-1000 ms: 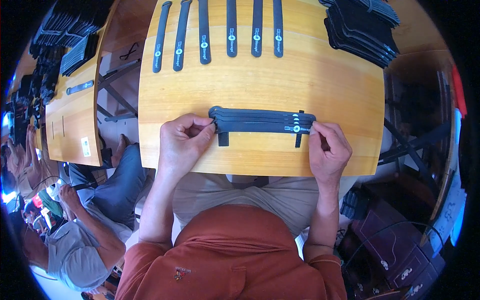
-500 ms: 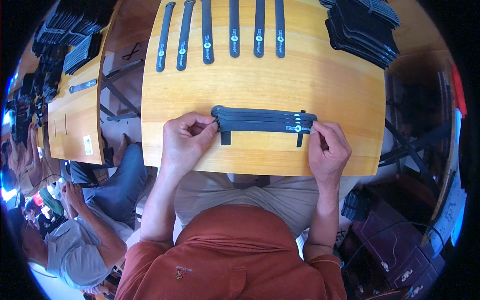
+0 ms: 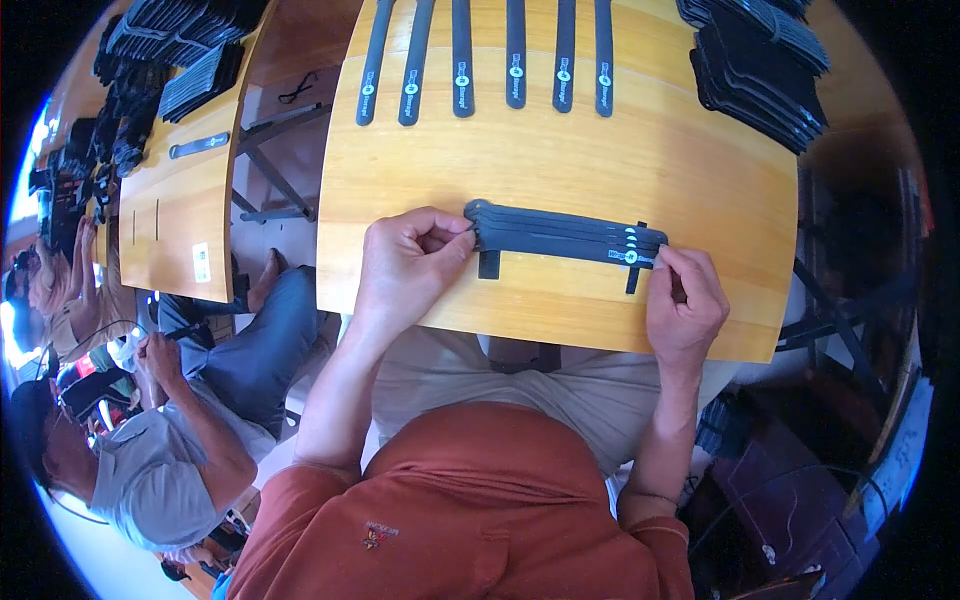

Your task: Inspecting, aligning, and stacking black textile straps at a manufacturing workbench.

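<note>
In the head view, a bundle [image 3: 565, 228] of dark straps lies crosswise on the table [image 3: 560, 160], near its front edge, the straps overlapping like steps and the left end set slightly farther from the person than the right. The left hand [image 3: 415, 262] pinches the bundle's left end between thumb and forefinger, its other fingers curled in. The right hand [image 3: 688, 305] is closed the same way, thumb and fingertip nipping the right end at its near corner. Two short black strips [image 3: 489, 265] poke out from beneath the bundle, one near each end. Farther back, six single straps [image 3: 515, 75] lie side by side, apart from one another, pointing toward the person. A black pile [image 3: 755, 80] sits at the table's far right corner. To the left, a co-worker [image 3: 165, 475] sits near a side table [image 3: 180, 240] bearing one strap [image 3: 200, 146] and more dark stacks [image 3: 170, 35].
</note>
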Demonstrator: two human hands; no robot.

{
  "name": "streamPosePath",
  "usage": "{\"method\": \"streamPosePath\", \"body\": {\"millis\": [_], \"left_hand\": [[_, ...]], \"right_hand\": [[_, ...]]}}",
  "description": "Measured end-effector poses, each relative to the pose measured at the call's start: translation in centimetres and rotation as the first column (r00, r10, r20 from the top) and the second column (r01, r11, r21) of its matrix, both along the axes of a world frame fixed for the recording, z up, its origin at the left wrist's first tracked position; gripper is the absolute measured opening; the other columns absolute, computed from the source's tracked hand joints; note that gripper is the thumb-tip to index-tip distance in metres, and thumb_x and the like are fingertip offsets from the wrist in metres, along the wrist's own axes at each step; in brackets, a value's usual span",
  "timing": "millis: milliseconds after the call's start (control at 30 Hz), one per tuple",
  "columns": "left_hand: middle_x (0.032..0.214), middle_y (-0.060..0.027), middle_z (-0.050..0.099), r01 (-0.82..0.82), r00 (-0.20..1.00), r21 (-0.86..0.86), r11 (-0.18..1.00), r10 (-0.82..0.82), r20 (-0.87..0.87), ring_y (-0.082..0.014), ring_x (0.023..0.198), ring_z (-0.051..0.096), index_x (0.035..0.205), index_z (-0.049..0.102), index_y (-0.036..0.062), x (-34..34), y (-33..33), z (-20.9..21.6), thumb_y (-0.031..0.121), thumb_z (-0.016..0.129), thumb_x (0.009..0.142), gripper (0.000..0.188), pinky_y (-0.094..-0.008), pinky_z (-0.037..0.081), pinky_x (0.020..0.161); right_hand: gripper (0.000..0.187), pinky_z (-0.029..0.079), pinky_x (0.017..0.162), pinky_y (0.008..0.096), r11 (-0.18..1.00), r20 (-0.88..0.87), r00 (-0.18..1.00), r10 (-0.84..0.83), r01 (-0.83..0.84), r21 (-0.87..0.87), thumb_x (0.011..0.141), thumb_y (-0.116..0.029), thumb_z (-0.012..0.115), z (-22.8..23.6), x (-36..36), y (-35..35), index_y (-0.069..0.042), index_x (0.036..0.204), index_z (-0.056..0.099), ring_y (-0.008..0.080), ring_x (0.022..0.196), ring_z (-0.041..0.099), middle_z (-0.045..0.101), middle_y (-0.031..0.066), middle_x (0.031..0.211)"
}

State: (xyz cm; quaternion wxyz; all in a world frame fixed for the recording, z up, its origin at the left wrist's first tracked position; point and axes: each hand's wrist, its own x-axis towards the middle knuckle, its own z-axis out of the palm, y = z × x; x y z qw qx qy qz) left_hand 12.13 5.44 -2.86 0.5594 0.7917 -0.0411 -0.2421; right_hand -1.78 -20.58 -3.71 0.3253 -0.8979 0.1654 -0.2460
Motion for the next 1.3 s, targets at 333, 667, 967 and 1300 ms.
{"method": "streamPosePath", "body": {"millis": [333,667,967,1300], "left_hand": [[0.078,-0.0072,0.074,0.02,0.997,0.083,0.996,-0.026,0.075,-0.0074,0.067,0.066,0.094,0.074,-0.0046,-0.1,-0.2,0.4,0.002,0.075,0.086,0.01,-0.0228,0.054,0.062],[0.073,-0.0021,0.068,0.034,0.987,0.091,0.995,-0.048,0.154,-0.0054,0.061,0.059,0.094,0.071,-0.004,-0.3,-0.2,0.1,0.003,0.072,0.09,0.008,-0.0214,0.049,0.054],[0.075,-0.0034,0.069,0.087,0.939,0.152,0.985,-0.132,0.318,-0.0071,0.062,0.061,0.095,0.072,-0.0046,-0.2,-0.2,-0.2,0.005,0.073,0.088,0.012,-0.0238,0.05,0.056],[0.079,-0.0144,0.074,0.068,0.963,0.201,0.977,-0.117,0.244,-0.0193,0.073,0.072,0.093,0.073,-0.0037,0.0,-0.3,0.0,0.008,0.074,0.083,0.015,-0.0328,0.056,0.069]], "right_hand": [[0.015,0.056,0.069,0.0363,1.0,0.013,1.0,0.004,-0.004,0.004,0.081,0.009,0.068,-0.1,0.1,0.0,0.003,0.094,0.07,0.0304,0.079,0.069,0.069,0.0176,0.088],[0.013,0.055,0.073,0.0404,0.994,0.055,0.998,0.033,-0.027,-0.11,0.081,0.007,0.068,-0.1,0.0,0.2,0.002,0.093,0.069,0.0336,0.082,0.068,0.069,0.0175,0.087],[0.031,0.043,0.106,0.048,0.785,-0.385,0.923,0.001,-0.239,-0.572,0.09,-0.016,0.06,3.9,0.5,3.8,-0.004,0.118,0.066,0.0332,0.125,0.053,0.061,0.0134,0.129],[0.062,0.024,0.122,0.05,0.843,-0.397,0.897,0.195,-0.36,-0.399,0.1,-0.041,0.055,0.7,0.1,6.3,0.001,0.144,0.05,0.0315,0.15,0.032,0.043,0.0167,0.156]]}}
